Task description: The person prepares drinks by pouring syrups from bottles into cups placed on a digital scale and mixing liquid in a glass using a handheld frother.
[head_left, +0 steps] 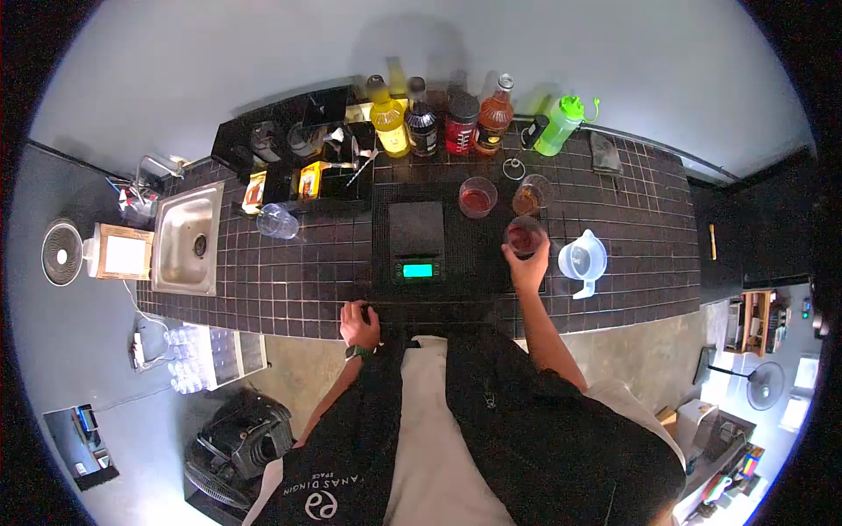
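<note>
My right hand is wrapped round a clear cup with dark red liquid in it, on the tiled counter. Just behind it stand two more clear cups, one with red liquid and one with brownish liquid. A clear measuring jug is to the right of this hand. My left hand rests at the counter's front edge, thumb apart from the bent fingers, and I see nothing held in it. Between my hands, a black digital scale with a lit green display bears nothing.
Several bottles, including a yellow one and a brown-red one, line the wall beside a green shaker bottle. To the left are a black organizer, a clear cup and a steel sink.
</note>
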`<state>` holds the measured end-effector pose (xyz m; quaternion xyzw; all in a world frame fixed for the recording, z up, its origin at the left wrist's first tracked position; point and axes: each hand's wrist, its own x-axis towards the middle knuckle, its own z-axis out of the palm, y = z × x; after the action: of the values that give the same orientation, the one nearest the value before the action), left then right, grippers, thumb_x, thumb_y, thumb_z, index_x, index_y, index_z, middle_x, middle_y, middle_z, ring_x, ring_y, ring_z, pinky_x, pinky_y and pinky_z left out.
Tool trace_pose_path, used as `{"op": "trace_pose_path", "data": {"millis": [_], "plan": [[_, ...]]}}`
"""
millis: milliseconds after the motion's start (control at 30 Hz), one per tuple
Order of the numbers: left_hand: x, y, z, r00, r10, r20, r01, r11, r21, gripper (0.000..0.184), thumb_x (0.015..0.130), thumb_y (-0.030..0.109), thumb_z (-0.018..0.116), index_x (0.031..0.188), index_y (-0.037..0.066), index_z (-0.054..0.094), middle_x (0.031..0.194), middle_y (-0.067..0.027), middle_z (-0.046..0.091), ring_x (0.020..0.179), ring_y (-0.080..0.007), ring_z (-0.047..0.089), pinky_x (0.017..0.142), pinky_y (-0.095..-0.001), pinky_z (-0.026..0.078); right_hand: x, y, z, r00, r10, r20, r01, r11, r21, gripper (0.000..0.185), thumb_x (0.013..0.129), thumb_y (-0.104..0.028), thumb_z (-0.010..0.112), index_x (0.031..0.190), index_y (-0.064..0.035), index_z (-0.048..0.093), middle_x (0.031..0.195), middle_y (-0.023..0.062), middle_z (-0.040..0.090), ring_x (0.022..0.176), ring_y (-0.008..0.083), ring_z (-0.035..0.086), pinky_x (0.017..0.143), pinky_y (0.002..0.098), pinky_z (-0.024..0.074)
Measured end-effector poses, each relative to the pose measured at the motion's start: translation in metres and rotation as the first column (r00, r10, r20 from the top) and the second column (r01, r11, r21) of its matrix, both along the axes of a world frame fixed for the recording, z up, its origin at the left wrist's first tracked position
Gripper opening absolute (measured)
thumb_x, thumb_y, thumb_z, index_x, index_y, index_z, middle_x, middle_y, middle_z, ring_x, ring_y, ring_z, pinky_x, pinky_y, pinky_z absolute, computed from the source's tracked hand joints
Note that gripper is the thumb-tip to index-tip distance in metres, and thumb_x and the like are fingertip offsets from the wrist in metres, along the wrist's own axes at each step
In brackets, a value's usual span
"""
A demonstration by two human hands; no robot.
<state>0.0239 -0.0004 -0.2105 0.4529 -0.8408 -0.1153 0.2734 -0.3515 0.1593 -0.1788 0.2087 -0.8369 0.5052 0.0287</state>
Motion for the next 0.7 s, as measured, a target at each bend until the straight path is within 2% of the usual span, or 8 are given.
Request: {"op": "trace_pose_path", "data": {"millis": [167, 267, 367, 433, 467, 500, 567, 700], "plan": [[0.0, -0.001, 0.001, 1.0, -0.007, -0.012, 0.007, 1.0, 0.012, 0.018, 0.084, 0.013, 0.069, 0.099, 0.006, 0.062, 0.092, -0.014, 0.059, 0.086, -0.0365, 0.059, 0.074, -0.0483, 0.05, -0.019, 0.009, -0.005, 0.997, -0.051, 0.059, 0.051, 0.999, -0.004, 0.094, 0.069, -0.027, 0.094, 0.145, 0.0002, 0.044, 0.134, 0.0221, 0.059, 0.124, 0.0382, 0.059, 0.108, 0.0452, 0.0454], [0.001, -0.001, -0.001, 1.0, -0.003, -0.011, 0.003, 1.0, -0.002, 0.017, 0.085, 0.013, 0.068, 0.099, 0.006, 0.062, 0.091, -0.0137, 0.059, 0.086, -0.036, 0.059, 0.075, -0.048, 0.05, -0.017, 0.011, -0.006, 0.999, -0.038, 0.0, 0.038, 0.999, 0.038, 0.098, 0.069, -0.029, 0.095, 0.146, 0.0006, 0.042, 0.139, 0.0235, 0.054, 0.128, 0.039, 0.056, 0.111, 0.0462, 0.0431], [-0.001, 0.001, 0.002, 1.0, 0.007, -0.013, -0.007, 1.0, -0.011, 0.016, 0.085, 0.013, 0.068, 0.098, 0.006, 0.062, 0.091, -0.0133, 0.059, 0.087, -0.0359, 0.059, 0.075, -0.0481, 0.05, -0.007, 0.013, -0.012, 0.999, -0.045, -0.027, 0.044, 0.998, -0.037, 0.098, 0.071, -0.027, 0.094, 0.147, 0.0011, 0.04, 0.142, 0.0246, 0.05, 0.131, 0.0407, 0.052, 0.113, 0.0472, 0.0406], [0.003, 0.0, -0.001, 1.0, -0.005, -0.019, 0.005, 1.0, 0.004, 0.016, 0.085, 0.013, 0.068, 0.098, 0.007, 0.062, 0.091, -0.0133, 0.059, 0.087, -0.0361, 0.059, 0.075, -0.0482, 0.05, 0.014, 0.018, -0.018, 0.989, -0.14, -0.041, 0.136, 0.985, -0.103, 0.089, 0.074, -0.023, 0.092, 0.144, 0.0011, 0.042, 0.14, 0.0241, 0.05, 0.13, 0.0423, 0.051, 0.113, 0.049, 0.0398], [0.003, -0.002, -0.004, 1.0, -0.016, -0.024, 0.016, 1.0, 0.024, 0.016, 0.085, 0.013, 0.068, 0.098, 0.007, 0.062, 0.091, -0.0132, 0.059, 0.087, -0.0363, 0.059, 0.076, -0.0482, 0.05, 0.028, 0.023, -0.017, 0.988, -0.147, -0.035, 0.147, 0.989, -0.014, 0.074, 0.077, -0.012, 0.088, 0.137, 0.0013, 0.047, 0.131, 0.0206, 0.055, 0.125, 0.035, 0.054, 0.11, 0.0454, 0.0416], [0.003, -0.003, -0.003, 1.0, -0.012, -0.026, 0.013, 1.0, 0.023, 0.016, 0.085, 0.013, 0.068, 0.098, 0.007, 0.062, 0.091, -0.0132, 0.059, 0.087, -0.0363, 0.059, 0.076, -0.0482, 0.05, 0.043, 0.025, -0.004, 0.989, -0.144, -0.037, 0.144, 0.99, -0.016, 0.074, 0.077, -0.012, 0.088, 0.137, 0.0013, 0.047, 0.131, 0.0206, 0.055, 0.125, 0.035, 0.054, 0.11, 0.0454, 0.0416], [0.001, 0.0, 0.002, 0.999, -0.016, -0.05, 0.018, 0.999, 0.036, 0.016, 0.085, 0.012, 0.068, 0.098, 0.007, 0.062, 0.092, -0.0135, 0.059, 0.088, -0.037, 0.06, 0.076, -0.0486, 0.051, 0.07, 0.025, 0.026, 0.961, 0.255, -0.103, -0.244, 0.964, 0.104, 0.062, 0.078, -0.007, 0.084, 0.13, 0.0001, 0.05, 0.125, 0.0198, 0.056, 0.121, 0.0365, 0.055, 0.107, 0.0456, 0.044], [0.001, 0.002, 0.0, 1.0, 0.005, -0.028, -0.003, 0.999, 0.049, 0.016, 0.085, 0.012, 0.067, 0.1, 0.007, 0.062, 0.093, -0.0137, 0.06, 0.088, -0.0377, 0.06, 0.078, -0.0493, 0.051, 0.061, -0.021, 0.048, 0.897, 0.391, -0.207, -0.388, 0.92, 0.061, 0.066, 0.077, -0.011, 0.083, 0.133, -0.0039, 0.05, 0.13, 0.0213, 0.054, 0.125, 0.0416, 0.052, 0.107, 0.0481, 0.0451]]}}
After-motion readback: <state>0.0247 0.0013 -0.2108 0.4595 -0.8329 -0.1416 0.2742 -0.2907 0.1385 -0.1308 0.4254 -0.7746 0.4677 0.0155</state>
